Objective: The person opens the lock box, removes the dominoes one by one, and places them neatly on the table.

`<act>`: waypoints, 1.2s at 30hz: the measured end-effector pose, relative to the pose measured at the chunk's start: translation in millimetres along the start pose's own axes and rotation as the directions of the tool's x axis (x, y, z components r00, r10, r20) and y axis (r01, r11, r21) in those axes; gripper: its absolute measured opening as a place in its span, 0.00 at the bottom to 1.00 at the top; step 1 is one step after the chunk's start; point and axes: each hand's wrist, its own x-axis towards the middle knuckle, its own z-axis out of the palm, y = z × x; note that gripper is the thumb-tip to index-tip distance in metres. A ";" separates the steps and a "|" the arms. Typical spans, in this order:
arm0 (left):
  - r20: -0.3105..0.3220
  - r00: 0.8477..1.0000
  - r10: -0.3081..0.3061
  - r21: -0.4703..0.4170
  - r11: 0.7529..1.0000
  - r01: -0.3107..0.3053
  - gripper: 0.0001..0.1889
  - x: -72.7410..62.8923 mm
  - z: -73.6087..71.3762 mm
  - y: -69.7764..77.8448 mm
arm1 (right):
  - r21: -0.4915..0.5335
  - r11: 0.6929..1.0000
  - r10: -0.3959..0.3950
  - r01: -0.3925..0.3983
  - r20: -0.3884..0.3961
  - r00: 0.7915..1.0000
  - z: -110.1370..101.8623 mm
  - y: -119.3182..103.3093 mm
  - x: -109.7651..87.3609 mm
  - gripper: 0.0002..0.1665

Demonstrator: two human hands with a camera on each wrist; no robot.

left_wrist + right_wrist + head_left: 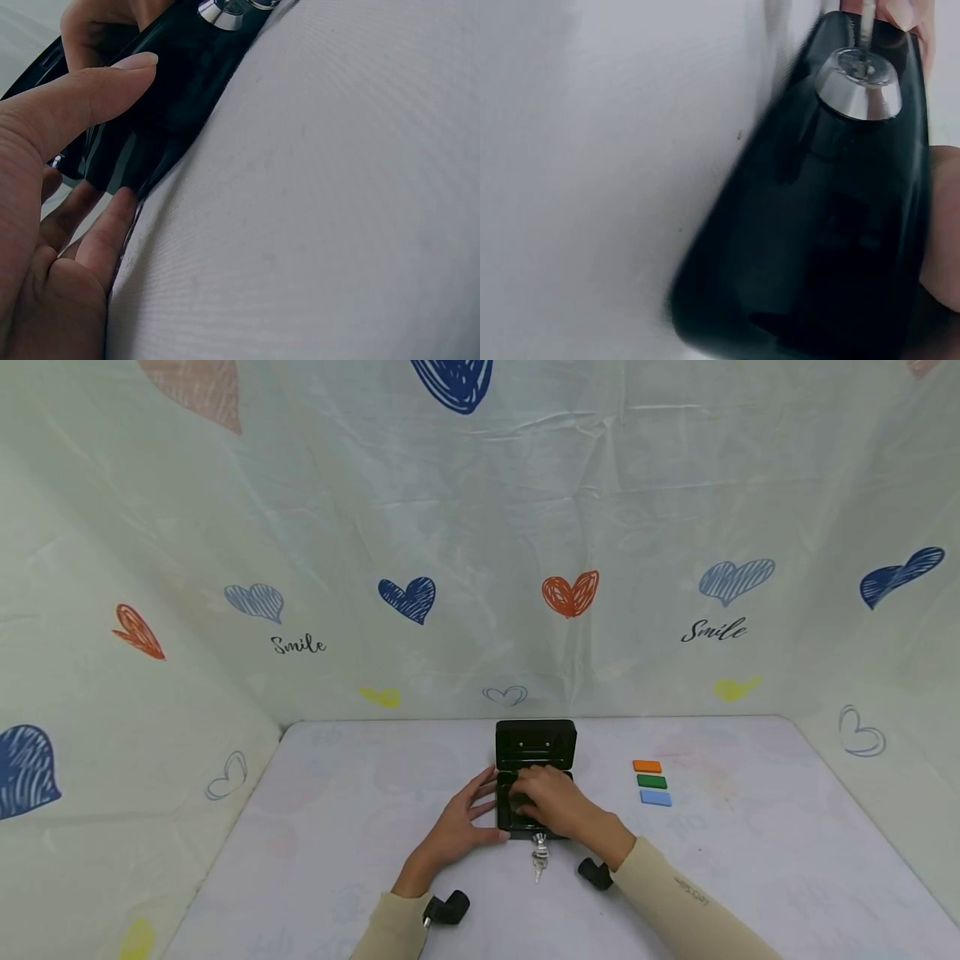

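Note:
A small black metal lockbox point(505, 806) stands at the middle of the table, its lid point(536, 739) raised at the back. On its front is a silver lock point(859, 86) from which keys point(540, 860) hang. My left hand point(453, 831) holds the box's front left corner, thumb across the front and fingers spread along the side. From the right, my right hand point(558, 802) reaches into the box with its fingers bent. The fingertips are hidden there, so whether they hold anything cannot be seen.
Right of the box, an orange block point(647, 767), a green block point(652, 782) and a blue block point(656, 797) lie in a column on the white tabletop point(337, 802). A curtain printed with hearts point(570, 594) hangs behind the table. Black camera mounts point(447, 908) sit at both wrists.

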 end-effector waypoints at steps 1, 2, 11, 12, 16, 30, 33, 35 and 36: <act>0.000 1.000 -0.003 -0.001 1.000 0.003 0.55 0.1 0.1 0.1 | 0.008 1.000 0.002 -0.002 -0.007 1.000 -0.9 0.1 -0.9 0.11; 0.000 1.000 -0.004 -0.001 1.000 0.004 0.55 0.3 0.2 0.2 | 0.014 1.000 0.002 -0.002 -0.017 1.000 -2.0 0.2 -1.9 0.10; -0.013 1.000 -0.015 0.018 1.000 0.015 0.55 2.0 0.5 0.6 | 0.033 0.999 -0.004 0.008 -0.131 0.991 -19.8 5.8 -19.5 0.11; -0.015 1.000 -0.017 0.024 1.000 0.017 0.55 2.3 0.6 0.5 | 0.034 0.999 0.002 0.003 -0.140 0.990 -22.1 6.7 -22.5 0.11; -0.027 0.999 -0.023 0.041 0.999 0.024 0.54 2.6 1.6 0.7 | 0.041 0.998 0.044 -0.037 -0.170 0.984 -30.2 10.7 -34.5 0.12; -0.051 0.998 -0.037 0.060 0.997 0.040 0.55 1.6 3.7 -0.2 | 0.036 0.991 0.135 -0.130 -0.235 0.963 -37.5 39.6 -84.9 0.16; -0.050 0.998 -0.035 0.059 0.998 0.038 0.55 1.3 3.8 -0.3 | 0.024 0.989 0.148 -0.146 -0.238 0.960 -37.2 45.9 -96.8 0.17; -0.049 0.998 -0.031 0.060 0.998 0.034 0.55 0.9 3.8 -0.2 | 0.012 0.988 0.150 -0.152 -0.242 0.959 -36.7 50.0 -104.6 0.17; -0.049 0.998 -0.031 0.059 0.998 0.034 0.55 0.8 3.8 0.0 | 0.010 0.988 0.153 -0.156 -0.243 0.958 -36.3 52.1 -108.6 0.17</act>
